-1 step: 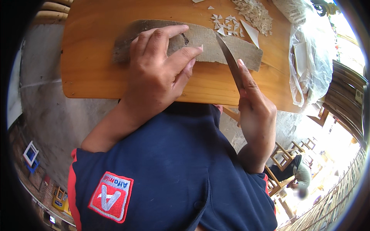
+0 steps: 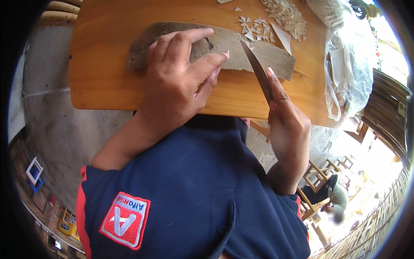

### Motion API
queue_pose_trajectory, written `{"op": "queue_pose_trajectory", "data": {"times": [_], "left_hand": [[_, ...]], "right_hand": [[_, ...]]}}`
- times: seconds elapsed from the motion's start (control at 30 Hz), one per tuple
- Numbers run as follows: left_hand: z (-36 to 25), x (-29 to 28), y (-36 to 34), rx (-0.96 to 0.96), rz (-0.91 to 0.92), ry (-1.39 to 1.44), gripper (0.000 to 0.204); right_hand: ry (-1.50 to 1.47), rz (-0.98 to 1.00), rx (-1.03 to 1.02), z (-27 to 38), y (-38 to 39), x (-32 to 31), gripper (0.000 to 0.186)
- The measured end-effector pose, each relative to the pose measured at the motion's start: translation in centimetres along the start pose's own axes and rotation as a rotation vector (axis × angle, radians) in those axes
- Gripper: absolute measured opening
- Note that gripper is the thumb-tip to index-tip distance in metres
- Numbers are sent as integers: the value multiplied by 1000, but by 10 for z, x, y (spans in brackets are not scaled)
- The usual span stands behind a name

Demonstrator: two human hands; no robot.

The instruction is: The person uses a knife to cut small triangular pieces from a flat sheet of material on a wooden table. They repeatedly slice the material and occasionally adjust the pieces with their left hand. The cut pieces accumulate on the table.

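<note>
My left hand (image 2: 174, 73) rests over a worn wooden board (image 2: 271, 60) on the table. One finger stretches along the board, while the thumb and the finger beside it press together. A tiny pale tip shows at that pinch; whether it is a nail or a small chip I cannot make out. In my right hand (image 2: 289, 114) is a knife (image 2: 257, 69), its blade slanting up and left across the board and my index finger laid along its back. Past the blade tip lie several small white triangular pieces (image 2: 250, 36) and a larger white triangle (image 2: 282, 37).
The wooden table (image 2: 101, 73) ends close to my body. A heap of pale shavings (image 2: 286, 19) lies at its far side, with a clear plastic bag (image 2: 351, 64) at the right edge. Another person (image 2: 338, 194) bends over near wooden stools (image 2: 317, 175) at the lower right.
</note>
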State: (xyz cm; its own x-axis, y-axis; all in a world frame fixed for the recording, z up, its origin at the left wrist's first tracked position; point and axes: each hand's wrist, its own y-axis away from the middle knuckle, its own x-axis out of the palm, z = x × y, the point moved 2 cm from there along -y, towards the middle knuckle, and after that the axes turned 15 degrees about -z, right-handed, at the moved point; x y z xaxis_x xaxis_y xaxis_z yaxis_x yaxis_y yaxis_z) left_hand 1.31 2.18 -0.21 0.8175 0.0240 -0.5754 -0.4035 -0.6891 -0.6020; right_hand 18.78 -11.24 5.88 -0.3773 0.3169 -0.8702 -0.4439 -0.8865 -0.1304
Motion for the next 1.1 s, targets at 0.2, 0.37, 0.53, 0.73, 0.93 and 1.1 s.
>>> {"op": "queue_pose_trajectory", "data": {"times": [0.2, 0.37, 0.53, 0.73, 0.93, 1.1], "left_hand": [[1, -4, 2, 18, -9, 25, 29], [-1, -6, 2, 21, -1, 7, 30], [2, -3, 2, 52, -18, 11, 32], [2, -3, 3, 40, -23, 21, 34], [1, -3, 2, 37, -17, 19, 34], [1, -4, 2, 34, -10, 31, 31]], "right_hand": [[3, 42, -89, 1, 2, -3, 65], [-23, -25, -207, -2, -3, 1, 71], [62, 54, -196, -6, -12, -3, 64], [147, 97, -242, -6, -18, -6, 58], [90, 9, -295, -15, -23, -1, 71], [84, 25, -323, -19, -26, -3, 70]]}}
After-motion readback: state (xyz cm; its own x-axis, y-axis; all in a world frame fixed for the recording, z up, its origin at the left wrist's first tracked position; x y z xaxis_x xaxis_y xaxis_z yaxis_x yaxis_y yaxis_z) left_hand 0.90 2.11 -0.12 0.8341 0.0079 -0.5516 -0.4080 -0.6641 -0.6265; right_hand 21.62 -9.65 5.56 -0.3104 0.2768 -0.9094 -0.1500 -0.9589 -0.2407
